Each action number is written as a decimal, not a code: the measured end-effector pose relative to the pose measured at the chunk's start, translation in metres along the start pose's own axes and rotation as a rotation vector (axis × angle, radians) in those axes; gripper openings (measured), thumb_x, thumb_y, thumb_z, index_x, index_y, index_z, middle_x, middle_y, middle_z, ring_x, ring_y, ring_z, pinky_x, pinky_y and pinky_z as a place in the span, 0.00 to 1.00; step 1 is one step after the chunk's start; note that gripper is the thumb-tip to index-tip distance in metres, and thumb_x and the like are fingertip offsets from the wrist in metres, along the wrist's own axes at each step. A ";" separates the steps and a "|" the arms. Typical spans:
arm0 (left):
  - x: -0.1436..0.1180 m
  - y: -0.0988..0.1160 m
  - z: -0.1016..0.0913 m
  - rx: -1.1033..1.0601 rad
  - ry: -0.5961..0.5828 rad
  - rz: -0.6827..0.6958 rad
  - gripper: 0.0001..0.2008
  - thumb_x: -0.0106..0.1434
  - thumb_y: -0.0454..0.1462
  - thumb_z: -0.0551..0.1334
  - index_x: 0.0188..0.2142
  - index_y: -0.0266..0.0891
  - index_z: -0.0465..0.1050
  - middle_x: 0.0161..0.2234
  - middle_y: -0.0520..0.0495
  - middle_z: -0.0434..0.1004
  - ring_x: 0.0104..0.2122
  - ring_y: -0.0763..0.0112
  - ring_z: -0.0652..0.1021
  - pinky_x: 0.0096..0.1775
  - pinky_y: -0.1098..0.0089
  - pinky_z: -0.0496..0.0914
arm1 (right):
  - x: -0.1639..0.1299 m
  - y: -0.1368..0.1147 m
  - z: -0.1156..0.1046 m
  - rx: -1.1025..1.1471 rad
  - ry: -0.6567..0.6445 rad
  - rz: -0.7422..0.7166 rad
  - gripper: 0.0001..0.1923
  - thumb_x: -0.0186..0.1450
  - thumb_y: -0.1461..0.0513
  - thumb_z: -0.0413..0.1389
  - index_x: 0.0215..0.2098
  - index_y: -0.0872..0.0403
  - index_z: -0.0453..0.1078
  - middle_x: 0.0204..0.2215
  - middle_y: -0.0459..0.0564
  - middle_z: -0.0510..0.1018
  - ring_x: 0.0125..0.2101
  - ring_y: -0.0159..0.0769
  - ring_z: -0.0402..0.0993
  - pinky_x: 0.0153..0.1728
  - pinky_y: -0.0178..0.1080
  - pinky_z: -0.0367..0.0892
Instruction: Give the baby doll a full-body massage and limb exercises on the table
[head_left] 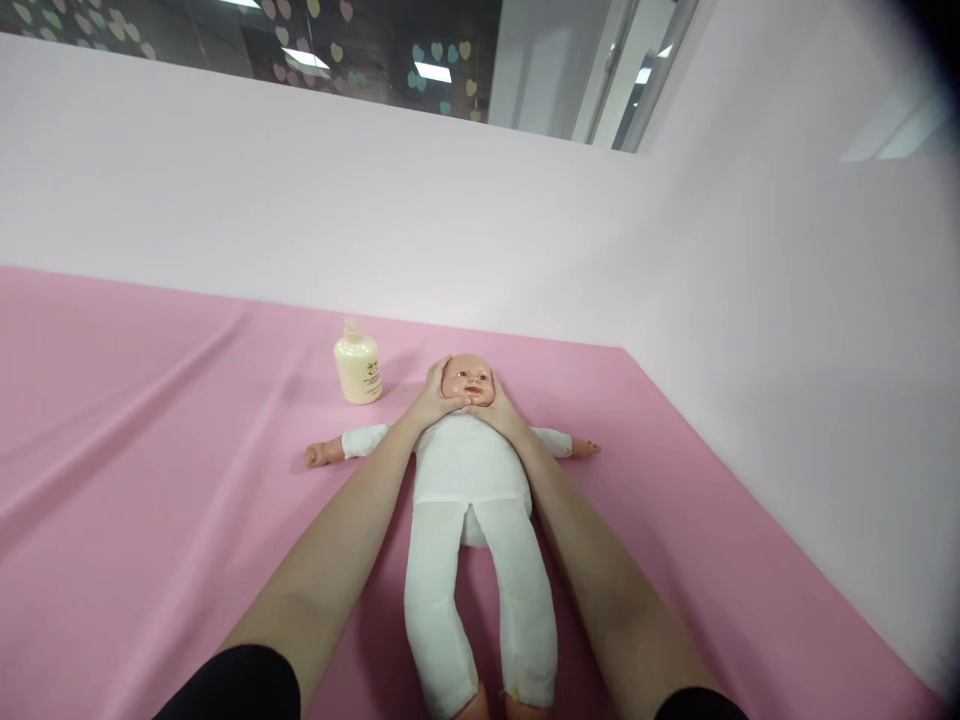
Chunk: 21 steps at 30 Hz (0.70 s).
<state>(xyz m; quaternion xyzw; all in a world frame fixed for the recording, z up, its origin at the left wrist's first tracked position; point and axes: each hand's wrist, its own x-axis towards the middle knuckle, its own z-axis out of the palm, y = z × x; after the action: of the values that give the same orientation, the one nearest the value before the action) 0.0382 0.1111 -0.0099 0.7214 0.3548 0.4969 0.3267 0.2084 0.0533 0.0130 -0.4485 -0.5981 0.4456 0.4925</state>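
A baby doll (pixel 469 470) in white clothes lies on its back on the pink sheet (pixel 150 400), arms spread out and legs toward me. My left hand (pixel 431 400) cups the left side of the doll's head (pixel 466 380), thumb under the chin. My right hand (pixel 499 408) cups the other side of the head. Both hands touch the cheeks and jaw.
A cream lotion bottle (pixel 358 364) stands upright on the sheet just left of the doll's head. Pale pink walls (pixel 787 330) close off the back and right sides. The pink sheet has soft folds at the left.
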 end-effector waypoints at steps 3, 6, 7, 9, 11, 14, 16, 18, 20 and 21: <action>-0.001 0.002 -0.003 -0.008 -0.014 -0.010 0.49 0.45 0.47 0.71 0.62 0.41 0.49 0.61 0.37 0.51 0.62 0.49 0.56 0.61 0.53 0.56 | 0.000 0.001 0.000 -0.022 0.018 0.008 0.60 0.45 0.54 0.69 0.67 0.52 0.39 0.59 0.55 0.65 0.55 0.43 0.67 0.56 0.46 0.63; -0.002 0.005 -0.005 -0.033 -0.047 -0.001 0.47 0.48 0.47 0.69 0.63 0.42 0.48 0.62 0.37 0.50 0.63 0.49 0.56 0.61 0.51 0.54 | 0.000 0.003 -0.001 -0.049 0.031 0.007 0.60 0.47 0.53 0.67 0.67 0.52 0.37 0.60 0.54 0.64 0.56 0.42 0.65 0.58 0.46 0.61; -0.003 0.005 -0.005 -0.040 -0.054 0.003 0.47 0.48 0.47 0.69 0.63 0.42 0.48 0.62 0.37 0.50 0.63 0.49 0.55 0.61 0.51 0.54 | 0.000 0.003 -0.001 -0.062 0.040 0.009 0.59 0.48 0.52 0.67 0.67 0.52 0.37 0.60 0.54 0.64 0.57 0.42 0.65 0.58 0.45 0.60; -0.003 0.005 -0.006 -0.042 -0.064 0.007 0.46 0.50 0.47 0.68 0.63 0.42 0.48 0.63 0.37 0.50 0.63 0.49 0.55 0.62 0.51 0.53 | 0.000 0.004 -0.002 -0.085 0.058 0.010 0.59 0.48 0.51 0.66 0.68 0.51 0.38 0.60 0.53 0.63 0.57 0.41 0.64 0.59 0.44 0.59; -0.003 0.003 -0.005 -0.036 -0.064 0.000 0.44 0.51 0.47 0.66 0.63 0.42 0.48 0.63 0.37 0.50 0.63 0.50 0.55 0.62 0.50 0.53 | 0.000 0.004 -0.003 -0.095 0.062 -0.006 0.58 0.49 0.50 0.66 0.67 0.51 0.38 0.60 0.52 0.63 0.57 0.41 0.64 0.59 0.43 0.59; -0.001 -0.002 -0.003 -0.030 -0.051 -0.007 0.42 0.53 0.48 0.65 0.63 0.41 0.49 0.63 0.37 0.51 0.63 0.50 0.56 0.61 0.50 0.53 | 0.000 0.004 -0.003 -0.109 0.066 -0.025 0.56 0.50 0.49 0.64 0.68 0.52 0.38 0.61 0.53 0.63 0.58 0.41 0.64 0.59 0.44 0.58; 0.000 -0.004 -0.002 -0.030 -0.042 -0.008 0.41 0.54 0.48 0.64 0.62 0.39 0.49 0.63 0.35 0.51 0.63 0.51 0.56 0.62 0.51 0.53 | -0.001 0.005 -0.004 -0.132 0.083 -0.009 0.57 0.51 0.49 0.63 0.68 0.53 0.36 0.62 0.54 0.60 0.59 0.42 0.61 0.60 0.45 0.57; 0.001 -0.006 -0.001 -0.030 -0.039 -0.011 0.40 0.55 0.49 0.63 0.62 0.39 0.49 0.63 0.35 0.51 0.63 0.51 0.55 0.62 0.51 0.52 | -0.001 0.005 -0.004 -0.148 0.097 0.011 0.57 0.52 0.48 0.62 0.68 0.54 0.34 0.64 0.54 0.56 0.61 0.42 0.58 0.61 0.44 0.54; 0.001 -0.007 -0.001 -0.030 -0.040 -0.011 0.39 0.56 0.49 0.62 0.62 0.40 0.49 0.63 0.36 0.51 0.63 0.52 0.55 0.62 0.51 0.51 | 0.000 0.006 -0.004 -0.144 0.089 0.013 0.57 0.53 0.48 0.62 0.68 0.54 0.32 0.65 0.54 0.54 0.62 0.41 0.55 0.62 0.44 0.53; 0.001 -0.007 -0.001 -0.029 -0.041 -0.009 0.39 0.57 0.50 0.62 0.63 0.41 0.49 0.63 0.37 0.51 0.64 0.53 0.55 0.63 0.51 0.50 | 0.000 0.007 -0.005 -0.138 0.082 0.009 0.57 0.53 0.48 0.62 0.68 0.53 0.32 0.65 0.53 0.54 0.63 0.40 0.55 0.62 0.44 0.52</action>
<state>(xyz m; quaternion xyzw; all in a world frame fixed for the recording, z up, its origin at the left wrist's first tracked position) 0.0362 0.1155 -0.0150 0.7250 0.3438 0.4858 0.3466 0.2137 0.0547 0.0070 -0.5019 -0.6047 0.3867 0.4827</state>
